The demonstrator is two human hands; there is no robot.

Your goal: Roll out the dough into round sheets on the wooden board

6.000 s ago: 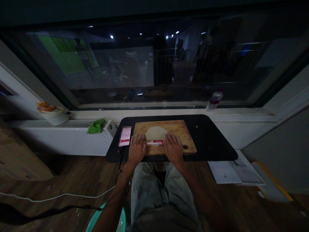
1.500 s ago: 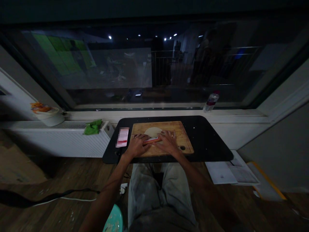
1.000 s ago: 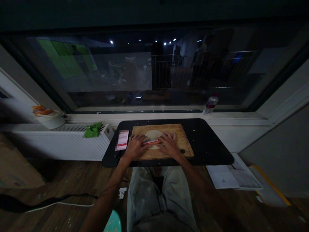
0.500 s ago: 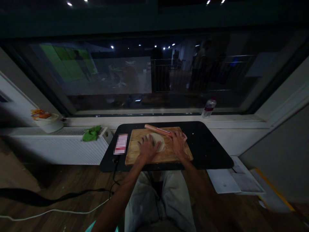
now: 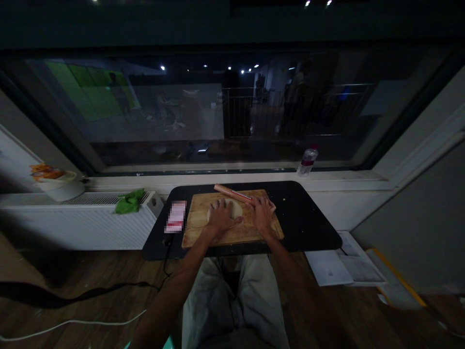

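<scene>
A wooden cutting board (image 5: 198, 228) lies on a black table (image 5: 308, 225). On it is a flat round of pale dough (image 5: 237, 208). My left hand (image 5: 220, 217) lies flat on the dough with its fingers spread. My right hand (image 5: 262, 213) rests on the board just right of the dough, fingers stretched toward a red and white rolling pin (image 5: 232, 192). The pin lies at a slant along the board's far edge, and its right end is under my fingertips.
A pink and white packet (image 5: 176, 217) lies on the table's left end. A plastic bottle (image 5: 307, 162) stands on the window sill. A green cloth (image 5: 129, 201) and a bowl (image 5: 54, 182) sit on the radiator at left. Papers (image 5: 345, 269) lie on the floor at right.
A second ago both hands pressed the rolling pin over the dough. The pin now lies at the board's far edge, my left hand is flat on the dough, my right beside it.
</scene>
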